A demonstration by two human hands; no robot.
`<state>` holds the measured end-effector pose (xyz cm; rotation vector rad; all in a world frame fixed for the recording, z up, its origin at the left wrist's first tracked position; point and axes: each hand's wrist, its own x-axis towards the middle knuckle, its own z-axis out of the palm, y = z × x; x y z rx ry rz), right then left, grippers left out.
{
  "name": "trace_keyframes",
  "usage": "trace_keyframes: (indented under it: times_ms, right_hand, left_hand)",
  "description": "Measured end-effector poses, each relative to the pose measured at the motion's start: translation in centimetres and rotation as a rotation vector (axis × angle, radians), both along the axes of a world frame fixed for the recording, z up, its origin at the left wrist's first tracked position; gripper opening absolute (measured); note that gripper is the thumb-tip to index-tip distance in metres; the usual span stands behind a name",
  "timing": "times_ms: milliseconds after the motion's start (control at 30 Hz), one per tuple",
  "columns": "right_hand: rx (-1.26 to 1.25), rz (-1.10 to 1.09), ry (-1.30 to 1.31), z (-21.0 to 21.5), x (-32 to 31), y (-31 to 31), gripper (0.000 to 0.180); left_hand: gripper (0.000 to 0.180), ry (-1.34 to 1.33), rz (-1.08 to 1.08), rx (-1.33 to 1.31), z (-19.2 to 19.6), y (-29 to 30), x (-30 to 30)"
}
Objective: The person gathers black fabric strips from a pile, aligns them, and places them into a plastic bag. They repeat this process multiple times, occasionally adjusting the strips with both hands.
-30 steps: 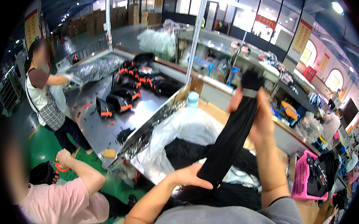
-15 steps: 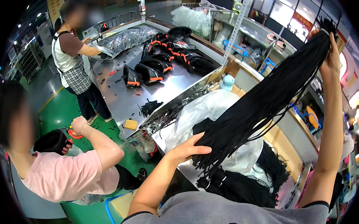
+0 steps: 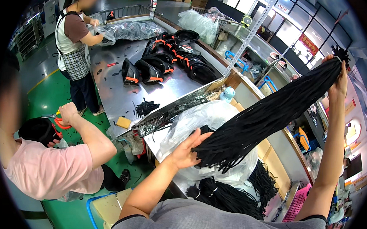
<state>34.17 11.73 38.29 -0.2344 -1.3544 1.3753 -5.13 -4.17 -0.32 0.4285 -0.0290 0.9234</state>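
Note:
A long bundle of thin black cords [image 3: 270, 106] stretches across in front of me, tied near its upper right end with a pale band. My right hand [image 3: 338, 81] is closed around that tied end, raised high at the right. At the loose lower ends, my left hand [image 3: 185, 149] is open, its thumb lifted and its palm against the cords; some of its fingers are partly hidden. Below the bundle, more black cord bundles [image 3: 229, 197] lie in the work tray beside crumpled clear plastic [image 3: 184, 127].
At left a co-worker in a pink shirt [image 3: 57, 166] holds scissors [image 3: 61, 121] and a black padded piece. Another person [image 3: 74, 49] handles plastic bags across the metal table [image 3: 120, 93]. Black-and-orange guards [image 3: 148, 70] stand there. A pink basket [image 3: 297, 204] sits near my right arm.
My left hand has loosened, its thumb lifting off the cords. The bundle's upper end has dropped slightly, so it hangs less steeply. The view has shifted, and the far person's hands have risen with the plastic.

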Motion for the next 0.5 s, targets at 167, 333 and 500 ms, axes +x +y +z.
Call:
trace_keyframes:
  times_ms: [167, 333, 500]
  right_hand:
    - [0.027, 0.030, -0.077, 0.8, 0.1, 0.2, 0.047]
    - [0.018, -0.044, -0.084, 1.1, 1.9, 1.5, 0.049]
    - [0.007, -0.174, -0.088, 1.9, 2.3, 1.9, 0.047]
  left_hand:
    - [0.070, 0.220, 0.112, -0.011, 3.1, -0.5, -0.5]
    - [0.073, 0.187, 0.139, 0.037, 2.3, -0.9, -1.4]
    - [0.072, -0.024, 0.090, 0.088, 1.8, -1.1, -1.3]
